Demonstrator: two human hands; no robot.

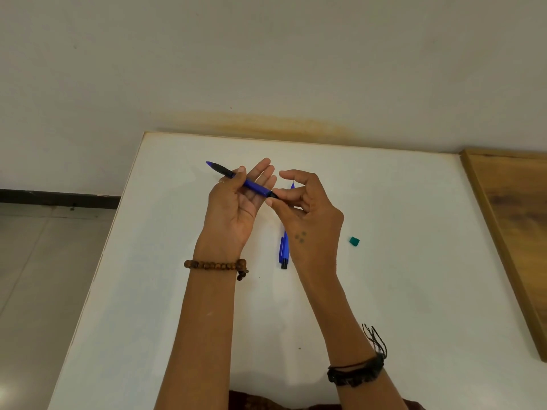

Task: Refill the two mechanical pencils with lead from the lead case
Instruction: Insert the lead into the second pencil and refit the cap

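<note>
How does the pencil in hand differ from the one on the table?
The held pencil is off the table, slanted, left hand gripping it, right hand pinching its end. The lying pencil rests untouched, partly hidden by that hand. Both are blue.

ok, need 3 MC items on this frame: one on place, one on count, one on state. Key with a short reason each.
1. Where does the second pencil lie?
A. on the white table, partly behind the right hand
B. on the floor
C. on the wooden board

2. How many blue pencils show?
A. one
B. two
C. four

3. What is the left hand doing?
A. resting flat on the table
B. holding the raised pencil
C. gripping the green cap

Key: 1 A, it lies on the table with its middle hidden by the hand; 2 B, one held, one lying; 3 B, thumb presses the barrel against the fingers.
</note>
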